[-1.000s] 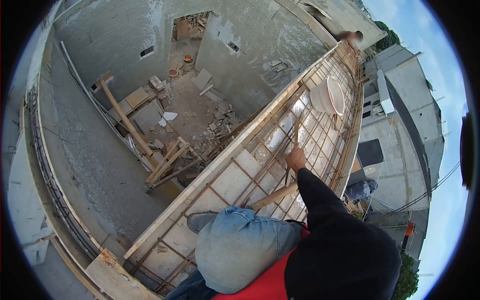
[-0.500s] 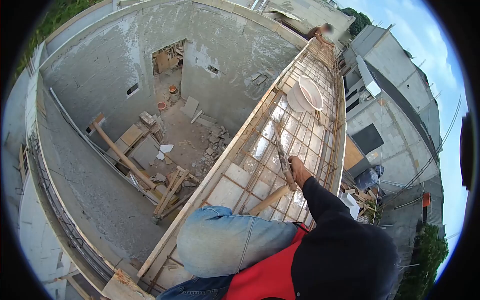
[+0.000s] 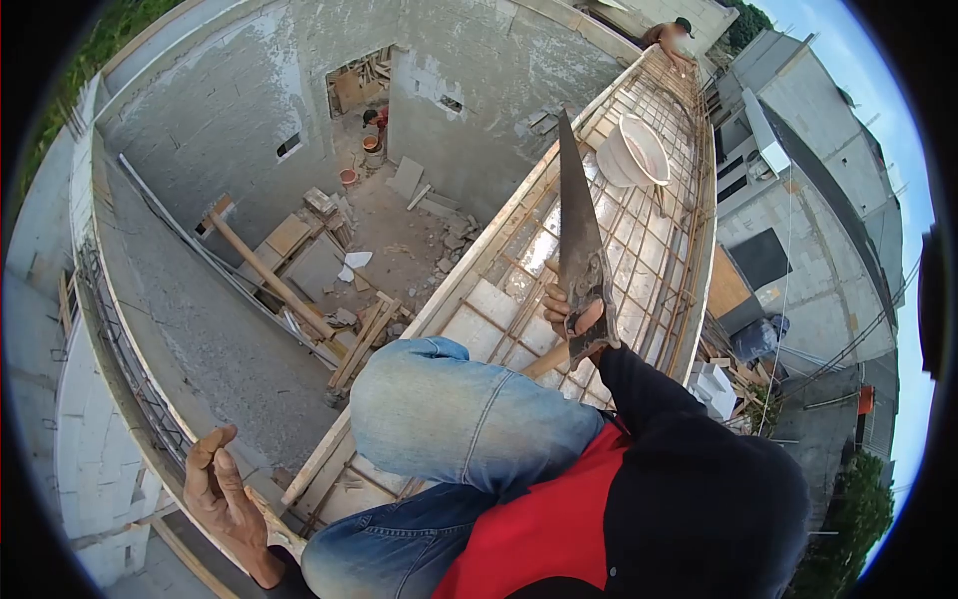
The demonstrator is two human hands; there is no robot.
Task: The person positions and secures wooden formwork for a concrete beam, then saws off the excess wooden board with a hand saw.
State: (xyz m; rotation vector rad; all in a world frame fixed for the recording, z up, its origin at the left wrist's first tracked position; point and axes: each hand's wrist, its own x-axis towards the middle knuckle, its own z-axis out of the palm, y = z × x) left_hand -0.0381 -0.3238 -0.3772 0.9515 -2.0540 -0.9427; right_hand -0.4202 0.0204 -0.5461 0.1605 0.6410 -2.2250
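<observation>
My right hand [image 3: 579, 317] is closed around the handle of a handsaw [image 3: 582, 225], its dark blade pointing up and away over the rebar grid [image 3: 639, 235]. A round wooden pole [image 3: 547, 359] lies just below that hand, partly hidden by my knee. My left hand [image 3: 225, 499] is raised at the lower left with fingers apart and nothing in it. It is near the wooden board [image 3: 267, 514] at the corner of the wall top.
A whitish bucket [image 3: 631, 155] rests on the rebar. At the far end a person [image 3: 671, 40] leans over the formwork. Left of the formwork edge is a drop into a room with rubble [image 3: 454, 245], planks [image 3: 364, 339] and another person [image 3: 375, 118] by the doorway.
The saw has turned so its blade's flat side faces me, and is raised higher. My left hand has come into view at lower left. Another person has appeared in the doorway below.
</observation>
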